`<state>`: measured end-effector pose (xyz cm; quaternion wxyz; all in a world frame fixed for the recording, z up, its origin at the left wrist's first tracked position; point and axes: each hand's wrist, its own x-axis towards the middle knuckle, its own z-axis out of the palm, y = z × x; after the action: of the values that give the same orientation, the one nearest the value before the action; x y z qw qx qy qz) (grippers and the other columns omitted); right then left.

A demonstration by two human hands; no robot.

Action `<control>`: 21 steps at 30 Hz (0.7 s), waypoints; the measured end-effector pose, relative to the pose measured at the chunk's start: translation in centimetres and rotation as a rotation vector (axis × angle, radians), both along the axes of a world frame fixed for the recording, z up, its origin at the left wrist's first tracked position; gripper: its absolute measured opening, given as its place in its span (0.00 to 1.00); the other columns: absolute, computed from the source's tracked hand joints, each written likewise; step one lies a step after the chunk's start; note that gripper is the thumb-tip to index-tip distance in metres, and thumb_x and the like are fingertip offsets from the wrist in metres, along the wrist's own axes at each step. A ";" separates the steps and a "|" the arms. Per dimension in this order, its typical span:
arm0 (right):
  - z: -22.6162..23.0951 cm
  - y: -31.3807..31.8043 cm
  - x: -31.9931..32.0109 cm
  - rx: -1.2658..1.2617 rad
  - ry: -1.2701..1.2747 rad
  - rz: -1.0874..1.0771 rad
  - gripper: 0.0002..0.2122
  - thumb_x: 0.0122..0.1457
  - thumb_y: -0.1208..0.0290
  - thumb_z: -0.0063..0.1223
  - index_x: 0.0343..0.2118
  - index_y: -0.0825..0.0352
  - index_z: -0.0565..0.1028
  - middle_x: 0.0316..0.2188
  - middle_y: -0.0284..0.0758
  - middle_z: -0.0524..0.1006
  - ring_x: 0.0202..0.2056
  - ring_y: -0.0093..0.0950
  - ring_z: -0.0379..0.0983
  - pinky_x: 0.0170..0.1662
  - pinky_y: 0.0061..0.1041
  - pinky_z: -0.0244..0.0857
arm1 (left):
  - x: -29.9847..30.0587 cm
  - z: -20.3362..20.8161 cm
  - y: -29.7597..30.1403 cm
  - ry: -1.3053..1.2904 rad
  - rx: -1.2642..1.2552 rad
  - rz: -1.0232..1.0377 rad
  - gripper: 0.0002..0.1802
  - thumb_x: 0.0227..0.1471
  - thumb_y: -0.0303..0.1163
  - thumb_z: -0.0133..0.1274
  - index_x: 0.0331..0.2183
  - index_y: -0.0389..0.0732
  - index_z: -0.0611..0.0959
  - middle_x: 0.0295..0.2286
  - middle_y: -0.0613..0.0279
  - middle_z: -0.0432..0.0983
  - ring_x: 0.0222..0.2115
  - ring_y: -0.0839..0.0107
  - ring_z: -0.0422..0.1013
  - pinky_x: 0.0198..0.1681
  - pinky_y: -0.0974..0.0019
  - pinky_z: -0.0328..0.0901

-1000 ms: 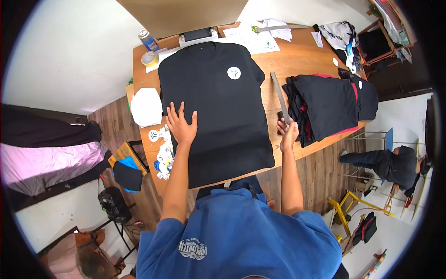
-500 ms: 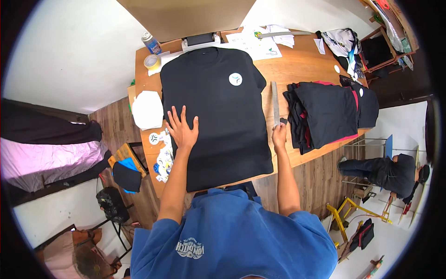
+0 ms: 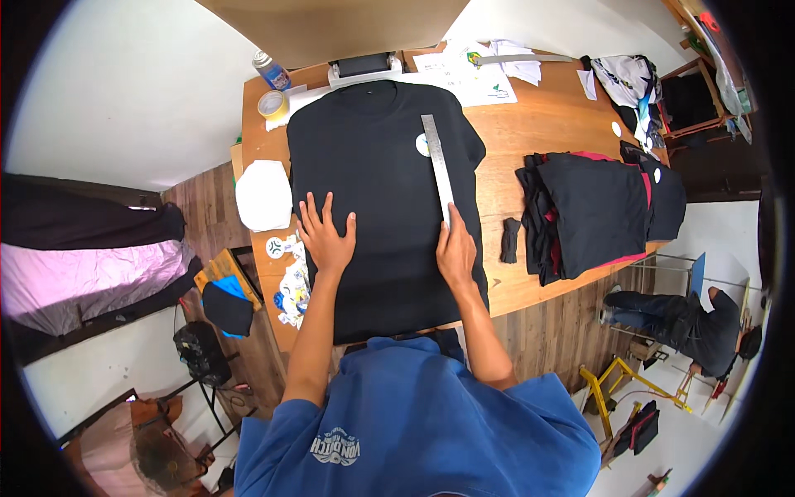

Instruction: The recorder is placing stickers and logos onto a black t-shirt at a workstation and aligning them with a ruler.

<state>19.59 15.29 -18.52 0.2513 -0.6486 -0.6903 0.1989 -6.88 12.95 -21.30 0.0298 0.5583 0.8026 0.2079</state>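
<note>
A black T-shirt [image 3: 381, 265] lies spread on the wooden table, its neckline away from me. My left hand [image 3: 330, 243] rests flat on the shirt's left side with the fingers spread. In my right hand [image 3: 457, 251] is a steel ruler [image 3: 441, 178], gripped at its near end. The ruler points away from me over the shirt's right chest and partly covers a round white sticker [image 3: 422, 145]. Whether the ruler touches the cloth, I cannot tell.
Folded black and red garments [image 3: 590, 217] are stacked on the right, beside a small dark object [image 3: 510, 240]. Along the left edge are a white stack [image 3: 264, 195], cut stickers [image 3: 291, 286], a tape roll [image 3: 272, 104] and a spray can [image 3: 272, 71]. Another person [image 3: 691, 323] bends at far right.
My right hand has lifted the ruler off the table and brought it left, over the shirt's chest sticker. The left hand stays on the shirt.
</note>
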 end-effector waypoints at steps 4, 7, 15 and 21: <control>0.1 -0.1 -0.6 0.000 -0.029 0.017 0.20 0.69 0.71 0.46 0.62 0.69 0.67 0.48 0.52 0.79 0.41 0.51 0.78 0.42 0.43 0.70 | -0.1 0.1 -0.1 0.008 -0.013 0.010 0.36 0.61 0.52 0.54 0.65 0.50 0.69 0.69 0.51 0.50 0.71 0.49 0.43 0.69 0.38 0.42; 0.4 -0.4 -0.2 -0.037 -0.083 0.049 0.21 0.68 0.71 0.48 0.63 0.69 0.66 0.47 0.52 0.79 0.40 0.49 0.78 0.42 0.42 0.69 | 0.2 0.5 0.0 -0.035 -0.021 0.004 0.36 0.60 0.51 0.55 0.65 0.50 0.69 0.69 0.50 0.50 0.71 0.48 0.43 0.69 0.38 0.40; 0.4 0.0 1.5 0.035 -0.130 0.176 0.23 0.65 0.73 0.52 0.63 0.69 0.68 0.28 0.39 0.76 0.29 0.36 0.73 0.34 0.35 0.64 | 3.0 1.2 4.0 -0.055 0.057 -0.133 0.32 0.55 0.39 0.61 0.60 0.47 0.73 0.64 0.46 0.56 0.68 0.44 0.47 0.70 0.39 0.38; -0.7 0.4 2.1 -0.037 -0.196 0.258 0.24 0.65 0.71 0.52 0.64 0.69 0.68 0.28 0.39 0.77 0.27 0.35 0.74 0.32 0.35 0.67 | 7.7 2.3 11.9 -0.147 0.120 -0.416 0.28 0.63 0.41 0.52 0.62 0.44 0.72 0.65 0.52 0.60 0.69 0.50 0.50 0.70 0.41 0.37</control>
<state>21.68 15.66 -19.25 0.1430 -0.5756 -0.7852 0.1780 0.84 24.89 -18.96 0.0972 0.6957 0.6523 0.2847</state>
